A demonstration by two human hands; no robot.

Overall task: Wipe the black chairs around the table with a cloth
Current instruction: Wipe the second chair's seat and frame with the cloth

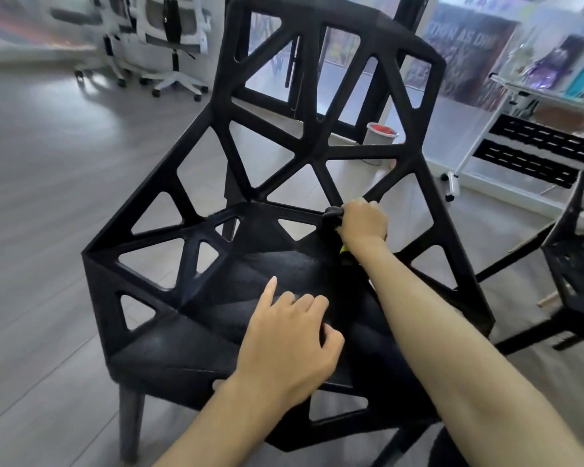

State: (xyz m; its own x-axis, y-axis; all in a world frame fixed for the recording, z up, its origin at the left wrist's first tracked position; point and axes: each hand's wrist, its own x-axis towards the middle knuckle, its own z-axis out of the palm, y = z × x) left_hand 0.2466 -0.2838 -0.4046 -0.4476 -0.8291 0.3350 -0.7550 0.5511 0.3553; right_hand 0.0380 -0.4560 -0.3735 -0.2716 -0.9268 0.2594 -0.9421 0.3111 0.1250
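The black plastic chair with its open web of triangular cut-outs (284, 203) is standing on the grey plank floor (48, 197), facing the person. The right hand (363, 224) is reaching to the rear right corner of the chair's seat, where the seat is meeting the backrest, and its fingers are curling tight round a dark bunched cloth (332, 219), with a yellow-green scrap showing beneath the wrist. It is probably working the cloth along the strut there, where dust would be collecting in the angle. The left hand (289, 338) is resting on the front of the chair's seat, one finger stretched out and the others loosely bent, gripping nothing; it is likely steadying the chair against the push of the wiping. A second black chair (577, 257) is waiting just right of the first, seemingly the next to be wiped.
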